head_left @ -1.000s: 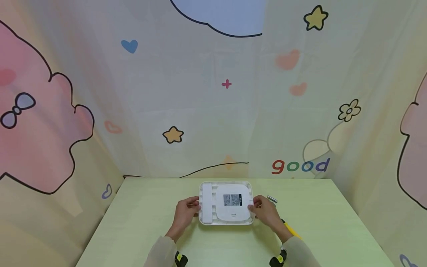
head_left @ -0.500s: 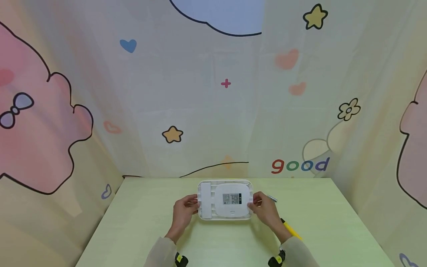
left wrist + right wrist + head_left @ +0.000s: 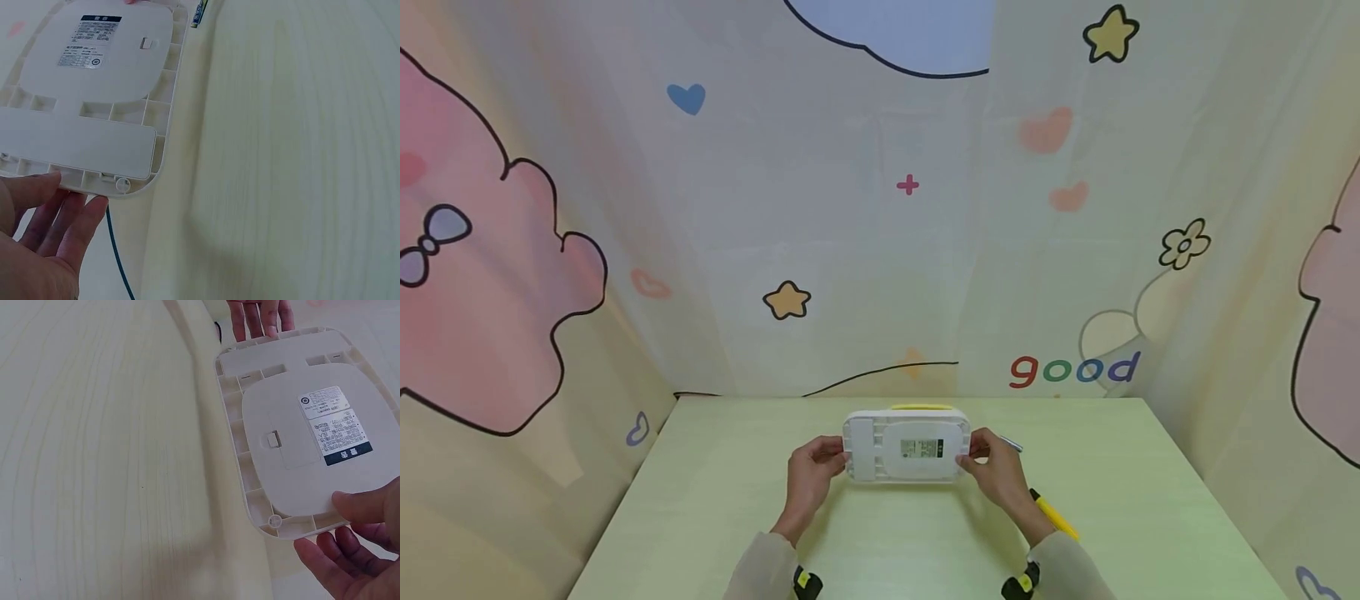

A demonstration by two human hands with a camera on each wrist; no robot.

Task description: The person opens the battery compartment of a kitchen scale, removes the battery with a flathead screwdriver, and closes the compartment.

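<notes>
A white kitchen scale [image 3: 887, 450] is held tilted up off the table, its ribbed underside facing me. A printed label [image 3: 334, 425] and a small latch tab [image 3: 273, 439] show on that underside. My left hand [image 3: 812, 475] grips the left short edge, thumb on the underside and fingers behind. At the opposite short edge my right hand [image 3: 997, 472] pinches the rim, its thumb [image 3: 359, 505] pressed on the underside. A sliver of yellow [image 3: 921, 407] shows along the far edge. The scale's top face is hidden.
A small battery [image 3: 1011, 443] lies just behind my right hand, and shows its coloured wrapper [image 3: 199, 12] in the left wrist view. Beside the right wrist lies a yellow tool with a black tip [image 3: 1054, 514]. The pale table [image 3: 737, 450] meets a printed backdrop [image 3: 850, 208].
Both hands have tilted the scale more upright, so its underside looks shorter and a yellow edge now shows at the top. The grips stay the same.
</notes>
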